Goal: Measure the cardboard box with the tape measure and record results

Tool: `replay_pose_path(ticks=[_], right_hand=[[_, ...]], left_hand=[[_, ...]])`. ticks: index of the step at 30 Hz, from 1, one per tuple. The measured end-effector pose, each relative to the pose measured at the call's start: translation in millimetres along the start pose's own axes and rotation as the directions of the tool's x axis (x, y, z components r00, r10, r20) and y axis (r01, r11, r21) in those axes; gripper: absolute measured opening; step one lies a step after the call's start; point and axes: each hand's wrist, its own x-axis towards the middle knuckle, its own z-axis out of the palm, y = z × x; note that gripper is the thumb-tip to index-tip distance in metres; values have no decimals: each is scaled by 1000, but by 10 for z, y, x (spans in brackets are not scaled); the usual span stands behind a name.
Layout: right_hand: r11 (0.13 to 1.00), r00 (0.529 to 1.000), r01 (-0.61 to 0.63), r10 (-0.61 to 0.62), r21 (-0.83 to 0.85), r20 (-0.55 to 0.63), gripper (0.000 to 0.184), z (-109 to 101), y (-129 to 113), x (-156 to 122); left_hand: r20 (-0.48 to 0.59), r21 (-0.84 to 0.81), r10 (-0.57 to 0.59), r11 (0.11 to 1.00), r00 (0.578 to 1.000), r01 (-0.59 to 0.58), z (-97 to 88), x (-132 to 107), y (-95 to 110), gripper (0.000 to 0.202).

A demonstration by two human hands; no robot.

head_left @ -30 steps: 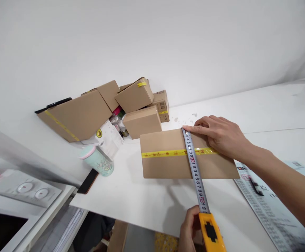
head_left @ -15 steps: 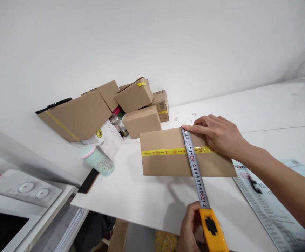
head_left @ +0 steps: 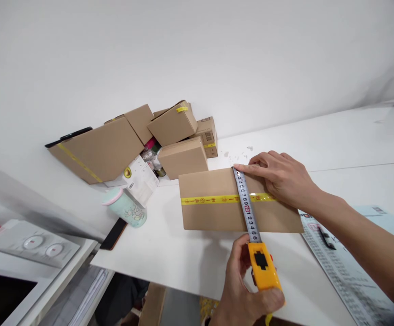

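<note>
A flat cardboard box point(head_left: 213, 208) with a strip of yellow tape lies on the white table point(head_left: 336, 140). A steel tape blade point(head_left: 247, 206) runs across its top from the far edge to the near edge. My right hand point(head_left: 280, 176) rests on the box and pins the blade's end at the far edge with its fingertips. My left hand point(head_left: 242, 290) is closed round the yellow tape measure case point(head_left: 262, 267), which sits just in front of the box's near edge.
A pile of cardboard boxes point(head_left: 132, 138) leans on the wall at the back left. Beside it lie a mint cup point(head_left: 125, 208), a white packet point(head_left: 139, 179) and a dark phone point(head_left: 113, 234). A printed sheet point(head_left: 349, 267) with a pen lies at the right.
My left hand has brought the yellow case forward to the box's near edge, and the exposed blade has shortened. My right hand has stayed on the far edge.
</note>
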Motion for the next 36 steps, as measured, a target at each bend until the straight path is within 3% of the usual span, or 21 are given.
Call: replay_pose_path(ticks=[11, 21, 36], right_hand=[[1000, 1000, -2, 2, 13, -7, 60, -1, 2, -25], [1000, 1000, 0, 0, 27, 3, 61, -14, -7, -29], [1000, 999, 26, -26, 3, -20, 51, 20, -12, -68]], left_hand=[[-1, 47, 3, 999, 1000, -3, -149, 23, -13, 87], [2, -35, 43, 998, 999, -43, -190, 95, -116, 84], [-33, -46, 46, 998, 998, -48, -156, 125, -108, 85]])
